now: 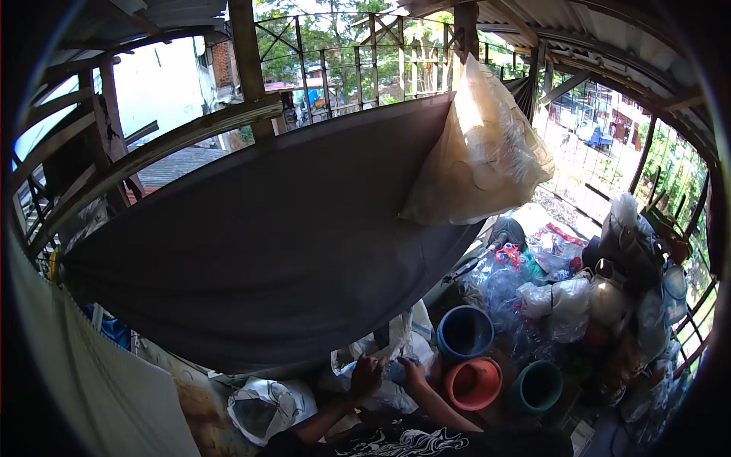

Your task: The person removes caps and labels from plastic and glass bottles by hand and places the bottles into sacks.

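My left hand (368, 375) and my right hand (413, 371) are close together low in the middle of the view. A clear, bluish plastic item (395, 372) shows between them; its exact kind is too small to make out. The right hand's fingers are closed on it. The left hand's fingers are curled, and what they hold is hidden. Just behind the hands stands a white sack (421, 339) with pale plastic inside. To the left, another white sack (297, 394) has its mouth open.
Blue (465, 332), red (474, 384) and green (541, 386) buckets stand to the right. Clear plastic bottles (499, 293) and filled bags (567, 301) pile up behind them. A dark cloth (266, 244) hangs ahead, with a large full plastic bag (483, 156) at its top right.
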The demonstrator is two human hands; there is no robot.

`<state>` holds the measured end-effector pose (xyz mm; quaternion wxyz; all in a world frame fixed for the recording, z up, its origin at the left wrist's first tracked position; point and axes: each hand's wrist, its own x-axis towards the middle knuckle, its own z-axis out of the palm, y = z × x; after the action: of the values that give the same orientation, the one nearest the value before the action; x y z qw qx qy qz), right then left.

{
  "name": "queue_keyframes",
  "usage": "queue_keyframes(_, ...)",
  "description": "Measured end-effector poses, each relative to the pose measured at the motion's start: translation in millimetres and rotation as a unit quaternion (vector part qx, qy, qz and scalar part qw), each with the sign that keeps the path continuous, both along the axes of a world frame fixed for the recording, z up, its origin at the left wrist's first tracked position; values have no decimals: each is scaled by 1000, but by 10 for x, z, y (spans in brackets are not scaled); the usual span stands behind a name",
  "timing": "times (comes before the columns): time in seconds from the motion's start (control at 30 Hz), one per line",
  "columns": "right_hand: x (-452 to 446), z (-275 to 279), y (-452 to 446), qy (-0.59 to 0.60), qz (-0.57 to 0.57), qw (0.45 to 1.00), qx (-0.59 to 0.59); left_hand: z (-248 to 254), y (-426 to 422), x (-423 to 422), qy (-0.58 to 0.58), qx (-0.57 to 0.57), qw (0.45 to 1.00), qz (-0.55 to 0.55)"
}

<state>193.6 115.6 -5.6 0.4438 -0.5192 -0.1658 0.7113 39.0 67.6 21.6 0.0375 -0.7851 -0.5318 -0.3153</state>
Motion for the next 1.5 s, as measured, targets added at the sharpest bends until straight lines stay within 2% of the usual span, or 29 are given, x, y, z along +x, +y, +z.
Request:
queue_keyframes(0.03,-40,-53,-19,-103,-21,994,31,30,-16,14,0,1,1000,1)
queue_keyframes(0.07,-73,-100,-20,-102,-20,994,34,63,-24,26,-10,-97,995,11)
queue_keyframes(0.1,-99,-91,-31,-155,-20,986,62,76,-13,30,-20,-195,980,19)
queue_keyframes(0.13,-103,-81,-39,-208,-21,974,89,43,-12,32,-19,-193,981,18)
queue_keyframes(0.2,-74,-22,-49,-211,-24,974,84,1,-50,48,-95,-132,986,-29)
queue_keyframes(0.27,-39,81,-61,-215,-21,973,79,-15,-33,45,-95,-128,986,-42)
queue_keyframes(0.33,23,162,-95,-145,6,988,55,-13,-47,38,-99,-126,986,-52)
queue_keyframes(0.47,23,107,-59,-128,14,990,58,-35,-17,-6,-109,-129,983,-65)
queue_keyframes(0.53,22,182,-61,-73,29,995,59,-68,1,-37,-100,-124,985,-69)
queue_keyframes(0.6,45,351,-82,-85,38,994,53,-139,55,-60,-143,-203,965,-89)
queue_keyframes(0.73,47,380,-75,-126,21,989,70,-223,134,-57,-95,-141,975,-142)
queue_keyframes(0.83,58,464,-38,-130,11,988,85,-99,212,-28,-132,-163,967,-145)
queue_keyframes(0.9,80,677,-32,-126,33,985,114,-27,237,-20,-45,-320,935,-150)
queue_keyframes(0.93,101,724,-44,-121,53,980,145,-56,246,-20,-47,-322,934,-150)
queue_keyframes(1.0,101,453,60,-121,54,979,156,-37,315,-49,-137,-403,888,-173)
queue_keyframes(1.03,105,302,113,-119,57,977,168,-3,317,-64,-138,-403,888,-172)
queue_keyframes(1.13,96,592,25,-81,76,979,169,210,293,-125,-173,-401,882,-178)
queue_keyframes(1.2,110,851,-44,-74,102,973,196,193,310,-163,-258,-519,780,-236)
queue_keyframes(1.23,124,915,-59,-68,129,964,223,166,271,-159,-260,-519,779,-236)
queue_keyframes(1.27,116,897,-42,-68,130,964,221,138,212,-157,-368,-538,706,-278)
queue_keyframes(1.3,106,898,-17,-128,156,934,296,92,156,-157,-466,-554,614,-315)
queue_keyframes(1.33,123,899,2,-187,180,892,369,40,90,-120,-512,-565,548,-345)
queue_keyframes(1.37,130,897,15,-188,179,893,367,-12,30,-70,-534,-571,510,-359)
queue_keyframes(1.43,89,1098,-64,-160,243,868,402,-166,-130,7,-533,-595,482,-359)
queue_keyframes(1.5,94,1273,-145,-121,260,876,388,-264,-229,27,-519,-612,480,-354)
